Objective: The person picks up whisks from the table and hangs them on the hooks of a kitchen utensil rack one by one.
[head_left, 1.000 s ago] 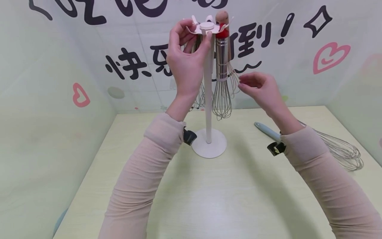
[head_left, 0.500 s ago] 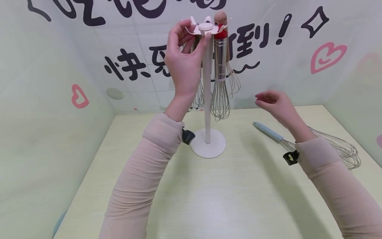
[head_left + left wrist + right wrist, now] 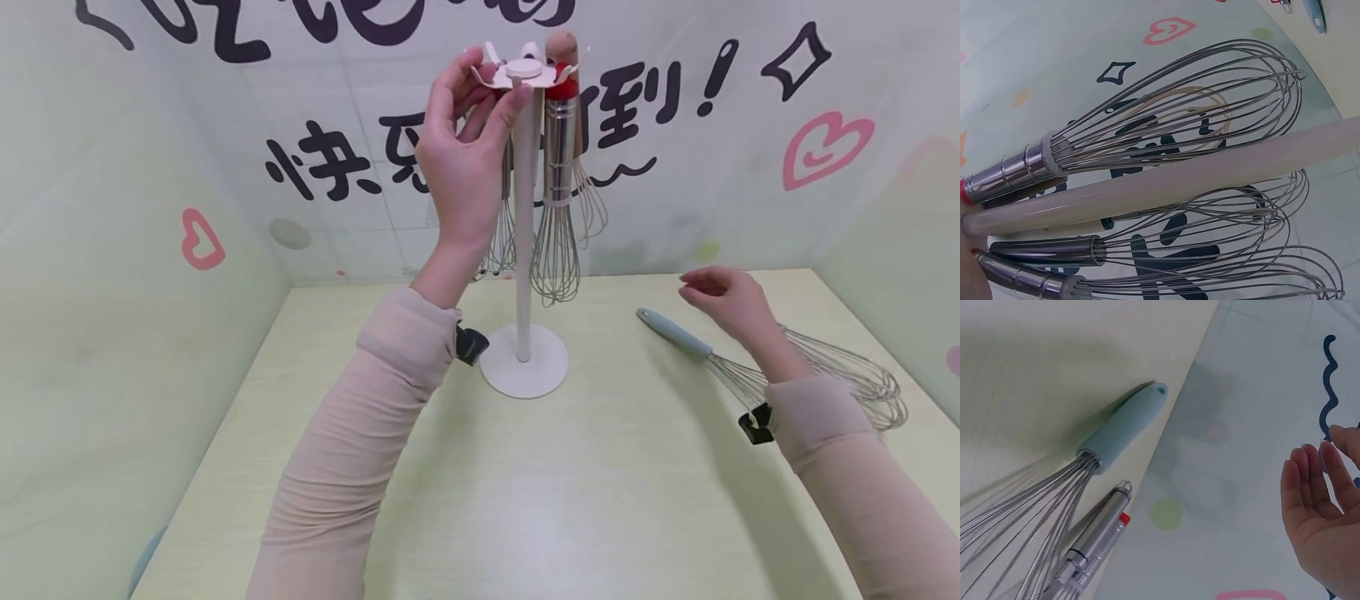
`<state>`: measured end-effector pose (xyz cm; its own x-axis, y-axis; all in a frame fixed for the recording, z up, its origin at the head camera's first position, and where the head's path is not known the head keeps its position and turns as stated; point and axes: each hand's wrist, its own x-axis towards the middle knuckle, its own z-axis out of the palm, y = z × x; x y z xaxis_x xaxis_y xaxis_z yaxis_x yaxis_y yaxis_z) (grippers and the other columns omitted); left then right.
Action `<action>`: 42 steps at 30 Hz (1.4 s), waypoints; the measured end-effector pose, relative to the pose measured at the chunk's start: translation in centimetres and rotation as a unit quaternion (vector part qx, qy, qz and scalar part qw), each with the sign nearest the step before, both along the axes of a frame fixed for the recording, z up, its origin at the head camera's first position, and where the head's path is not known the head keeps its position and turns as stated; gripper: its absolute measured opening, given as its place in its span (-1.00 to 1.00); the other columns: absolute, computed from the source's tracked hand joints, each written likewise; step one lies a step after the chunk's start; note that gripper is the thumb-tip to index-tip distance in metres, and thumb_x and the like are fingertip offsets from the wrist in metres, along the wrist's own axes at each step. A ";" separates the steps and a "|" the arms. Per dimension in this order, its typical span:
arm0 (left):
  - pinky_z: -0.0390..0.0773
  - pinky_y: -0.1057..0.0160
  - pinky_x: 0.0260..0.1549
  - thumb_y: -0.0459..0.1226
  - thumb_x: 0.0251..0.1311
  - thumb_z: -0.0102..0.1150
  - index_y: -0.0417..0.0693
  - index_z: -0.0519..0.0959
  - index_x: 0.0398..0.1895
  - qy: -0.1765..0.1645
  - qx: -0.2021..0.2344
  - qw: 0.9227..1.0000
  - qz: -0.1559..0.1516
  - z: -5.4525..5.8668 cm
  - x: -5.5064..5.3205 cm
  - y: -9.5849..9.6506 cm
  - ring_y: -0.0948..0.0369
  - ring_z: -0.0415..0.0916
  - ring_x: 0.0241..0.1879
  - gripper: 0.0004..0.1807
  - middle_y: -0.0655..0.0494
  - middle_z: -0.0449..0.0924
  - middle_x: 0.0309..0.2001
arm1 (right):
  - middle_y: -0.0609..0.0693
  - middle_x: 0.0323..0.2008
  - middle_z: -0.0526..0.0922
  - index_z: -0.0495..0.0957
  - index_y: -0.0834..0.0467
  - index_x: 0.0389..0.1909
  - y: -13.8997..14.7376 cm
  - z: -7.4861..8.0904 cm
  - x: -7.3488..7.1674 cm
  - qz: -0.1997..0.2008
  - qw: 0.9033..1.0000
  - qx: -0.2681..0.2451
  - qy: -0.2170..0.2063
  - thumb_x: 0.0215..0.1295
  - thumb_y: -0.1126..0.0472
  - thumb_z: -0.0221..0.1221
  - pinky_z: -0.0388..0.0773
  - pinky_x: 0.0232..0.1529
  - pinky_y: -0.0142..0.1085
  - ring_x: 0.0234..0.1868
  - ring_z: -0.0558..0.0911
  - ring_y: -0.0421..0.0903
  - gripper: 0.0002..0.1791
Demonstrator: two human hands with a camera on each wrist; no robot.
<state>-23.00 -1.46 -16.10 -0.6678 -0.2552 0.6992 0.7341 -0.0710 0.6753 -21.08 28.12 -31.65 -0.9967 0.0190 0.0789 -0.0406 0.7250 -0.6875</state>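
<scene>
A white whisk stand (image 3: 524, 250) holds several hanging whisks on its hooked top. My left hand (image 3: 461, 158) grips that top at its left side, thumb in front. Right of the pole hangs a steel whisk with a red collar (image 3: 558, 150), and behind it a whisk with a wooden handle (image 3: 562, 47). In the left wrist view, a black-handled whisk (image 3: 1047, 251) and another steel-handled whisk (image 3: 1025, 273) hang on the pole's other side. My right hand (image 3: 727, 302), loosely curled and holding nothing, hovers above a blue-handled whisk (image 3: 1125, 425) on the table.
Beside the blue-handled whisk lie whisks with slim metal handles (image 3: 1100, 528), their wire loops reaching toward the table's right edge. A white cloth wall (image 3: 337, 242) with large lettering stands behind the table (image 3: 480, 500). The stand's round base (image 3: 523, 379) rests on the tabletop.
My right hand has drawn away from the wooden-handled whisk on the stand, moving right and down toward the whisks on the table. My left hand stays at the stand's top.
</scene>
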 end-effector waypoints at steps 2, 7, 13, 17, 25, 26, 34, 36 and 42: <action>0.55 0.48 0.08 -0.45 0.03 0.29 -0.43 0.40 0.12 -0.006 0.003 1.000 -0.004 0.2 0.2 0.0 0.21 0.49 -0.08 -0.46 -0.18 0.49 -0.04 | 0.29 0.01 0.57 0.46 0.27 0.10 0.5 -0.6 0.1 -0.002 1.000 0.011 -0.001 0.37 -0.01 0.05 0.40 -0.36 -0.72 -0.40 0.36 -0.69 -0.52; 0.56 0.50 0.05 -0.47 -0.01 0.31 -0.42 0.44 0.05 -0.031 0.011 0.999 -0.005 0.8 0.9 -0.2 0.17 0.52 -0.08 -0.50 -0.20 0.54 -0.05 | 0.34 0.02 0.55 0.45 0.29 0.11 1.4 -1.8 0.4 -0.004 1.000 0.024 -0.014 0.38 -0.01 0.03 0.40 -0.35 -0.68 -0.41 0.32 -0.70 -0.51; 0.59 0.48 0.01 -0.47 -0.05 0.34 -0.40 0.47 -0.02 -0.050 0.018 0.999 -0.008 1.1 1.1 -0.4 0.19 0.53 -0.14 -0.54 -0.16 0.56 -0.11 | 0.34 0.05 0.54 0.44 0.29 0.13 2.1 -3.1 0.6 -0.002 0.999 0.037 -0.031 0.39 0.00 0.02 0.39 -0.31 -0.70 -0.25 0.47 -0.49 -0.51; 0.61 0.46 0.00 -0.48 -0.07 0.35 -0.40 0.47 -0.05 -0.051 0.025 0.998 -0.013 1.0 0.9 -0.4 0.22 0.53 -0.19 -0.56 -0.15 0.57 -0.14 | 0.39 0.03 0.55 0.46 0.34 0.09 2.5 -3.9 0.7 -0.003 0.999 0.032 -0.026 0.38 0.05 0.05 0.36 -0.36 -0.74 -0.30 0.45 -0.52 -0.54; 0.62 0.44 -0.02 -0.49 -0.08 0.36 -0.39 0.47 -0.10 -0.051 0.029 0.998 -0.012 1.1 0.9 -0.3 0.27 0.51 -0.23 -0.58 -0.09 0.58 -0.20 | 0.41 0.02 0.53 0.45 0.38 0.09 3.4 -5.4 0.3 -0.004 0.999 0.023 -0.034 0.38 0.10 0.06 0.39 -0.40 -0.71 -0.42 0.30 -0.70 -0.55; 0.62 0.44 -0.03 -0.49 -0.09 0.36 -0.40 0.46 -0.11 -0.052 0.031 0.998 -0.013 1.1 1.0 -0.3 0.27 0.51 -0.23 -0.58 -0.08 0.58 -0.21 | 0.41 0.02 0.53 0.44 0.38 0.09 3.5 -5.5 0.3 -0.005 0.999 0.023 -0.035 0.38 0.10 0.05 0.38 -0.40 -0.71 -0.42 0.30 -0.69 -0.55; 0.62 0.46 -0.03 -0.49 -0.11 0.38 -0.40 0.46 -0.11 -0.060 0.047 0.997 -0.013 1.5 1.5 0.1 0.25 0.53 -0.20 -0.56 -0.03 0.55 -0.24 | 0.43 -0.02 0.55 0.46 0.43 0.05 3.8 -6.7 0.0 -0.014 0.999 0.024 -0.026 0.35 0.18 0.09 0.37 -0.41 -0.72 -0.40 0.34 -0.64 -0.59; 0.62 0.47 -0.02 -0.49 -0.11 0.38 -0.40 0.45 -0.11 -0.061 0.049 0.997 -0.011 1.5 1.6 0.2 0.25 0.52 -0.20 -0.56 -0.02 0.53 -0.23 | 0.44 -0.02 0.55 0.45 0.44 0.05 3.9 -7.1 -0.1 -0.013 0.999 0.028 -0.024 0.34 0.19 0.10 0.39 -0.40 -0.70 -0.36 0.52 -0.42 -0.58; 0.60 0.49 -0.01 -0.49 -0.10 0.38 -0.40 0.45 -0.10 -0.060 0.050 0.997 -0.004 1.4 1.8 0.4 0.23 0.52 -0.18 -0.55 -0.02 0.51 -0.23 | 0.48 0.00 0.51 0.41 0.46 0.08 3.5 -8.1 0.1 -0.015 0.999 0.031 -0.021 0.33 0.26 0.09 0.59 -0.14 -0.24 0.00 0.53 0.31 -0.59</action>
<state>-21.24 -1.03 -14.68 -0.7470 -0.3146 0.5856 0.6479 -0.1474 0.7473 -20.96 31.64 -39.76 -0.9982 0.0459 0.0384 0.0105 0.7663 -0.6424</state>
